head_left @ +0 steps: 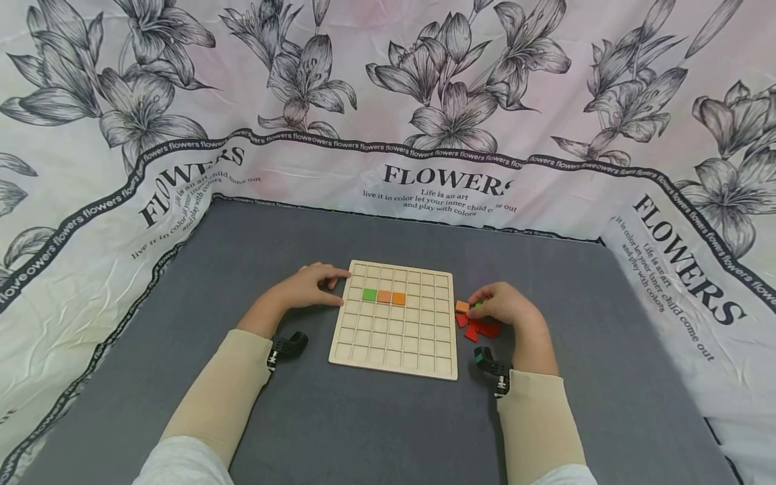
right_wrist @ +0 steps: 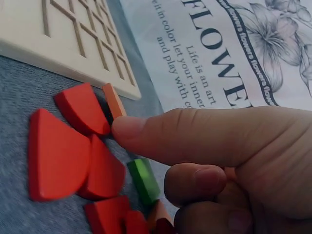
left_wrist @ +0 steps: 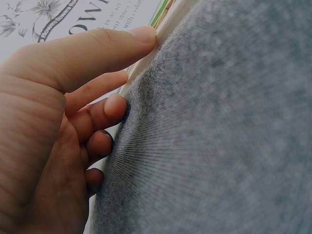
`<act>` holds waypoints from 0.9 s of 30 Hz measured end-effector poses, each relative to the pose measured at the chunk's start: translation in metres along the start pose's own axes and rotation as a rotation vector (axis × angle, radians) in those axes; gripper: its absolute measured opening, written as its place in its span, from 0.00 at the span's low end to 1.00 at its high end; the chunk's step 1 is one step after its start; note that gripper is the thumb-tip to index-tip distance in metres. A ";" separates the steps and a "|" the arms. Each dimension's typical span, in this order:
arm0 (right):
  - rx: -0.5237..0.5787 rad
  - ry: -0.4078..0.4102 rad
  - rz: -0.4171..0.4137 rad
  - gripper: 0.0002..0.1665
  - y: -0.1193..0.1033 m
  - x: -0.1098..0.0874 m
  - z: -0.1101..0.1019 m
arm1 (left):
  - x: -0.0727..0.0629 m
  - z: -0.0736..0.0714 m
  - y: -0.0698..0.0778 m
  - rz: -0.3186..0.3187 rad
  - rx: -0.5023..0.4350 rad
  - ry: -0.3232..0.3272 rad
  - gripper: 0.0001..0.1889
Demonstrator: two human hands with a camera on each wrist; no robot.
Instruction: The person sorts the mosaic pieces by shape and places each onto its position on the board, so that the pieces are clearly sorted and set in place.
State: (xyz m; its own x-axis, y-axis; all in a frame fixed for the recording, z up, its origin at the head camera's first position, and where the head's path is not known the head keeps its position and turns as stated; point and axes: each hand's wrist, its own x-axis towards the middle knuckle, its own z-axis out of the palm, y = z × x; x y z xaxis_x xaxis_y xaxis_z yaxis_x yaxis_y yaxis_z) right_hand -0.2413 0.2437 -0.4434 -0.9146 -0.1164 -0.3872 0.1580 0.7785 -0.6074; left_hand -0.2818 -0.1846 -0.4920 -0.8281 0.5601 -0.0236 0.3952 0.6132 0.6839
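Note:
A pale wooden grid board [head_left: 393,343] lies on the grey cloth between both hands. One row holds a green tile [head_left: 370,294] and two orange tiles [head_left: 398,298] side by side. My left hand [head_left: 309,286] touches the board's left edge with spread thumb and index finger; in the left wrist view its other fingers bend loosely. My right hand [head_left: 503,303] pinches a loose orange tile [right_wrist: 114,101] at the board's right edge; the index fingertip is hidden behind the thumb in the right wrist view. Beneath it lie several red pieces [right_wrist: 58,156] and a green piece [right_wrist: 144,180].
Grey cloth [head_left: 376,431] covers the table. A white flowered fabric [head_left: 339,162] with printed lettering rises along the back and sides. Dark wrist-worn devices [head_left: 492,364] sit near both cuffs, low above the cloth.

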 end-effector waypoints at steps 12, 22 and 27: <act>0.065 0.139 -0.088 0.23 -0.019 -0.016 -0.008 | -0.002 0.001 0.000 0.006 -0.004 -0.005 0.31; 0.057 0.178 -0.178 0.21 -0.046 -0.015 0.005 | -0.002 0.000 0.002 -0.001 -0.001 -0.003 0.31; 0.042 0.165 -0.210 0.20 -0.058 -0.011 0.017 | 0.000 0.000 0.001 0.000 0.006 0.001 0.31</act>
State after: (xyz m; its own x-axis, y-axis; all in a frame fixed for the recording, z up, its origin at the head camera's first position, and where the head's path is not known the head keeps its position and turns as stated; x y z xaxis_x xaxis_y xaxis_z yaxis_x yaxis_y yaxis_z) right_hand -0.2345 0.1899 -0.4160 -0.9766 -0.1684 -0.1334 -0.0297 0.7208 -0.6925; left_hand -0.2817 -0.1841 -0.4912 -0.8288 0.5591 -0.0228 0.3972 0.6166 0.6797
